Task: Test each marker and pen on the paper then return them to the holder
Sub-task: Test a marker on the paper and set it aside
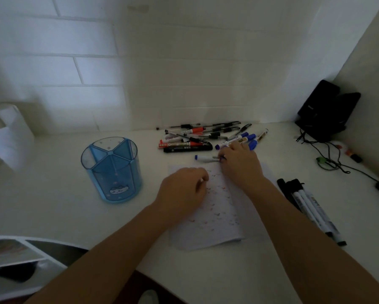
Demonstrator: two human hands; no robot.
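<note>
Dim feed here, low light all round. The brightest patch I'm getting is a cool bluish wash on the tiled wall (59,69) at upper left. The right-hand wall goes duller and yellowish. Shadows are weak and soft-edged across the tabletop (52,205). The black device (324,113) in the right corner sinks to near solid black, with little detail. Everything's soft: print on the marker pile (188,143) barely reads, and the scribbles on the paper (217,216) smear into specks. My right hand (239,160) blurs where its fingers meet the blue-capped marker (206,158). Tile lines bow toward the frame edges, and my forearms balloon at the bottom.
</note>
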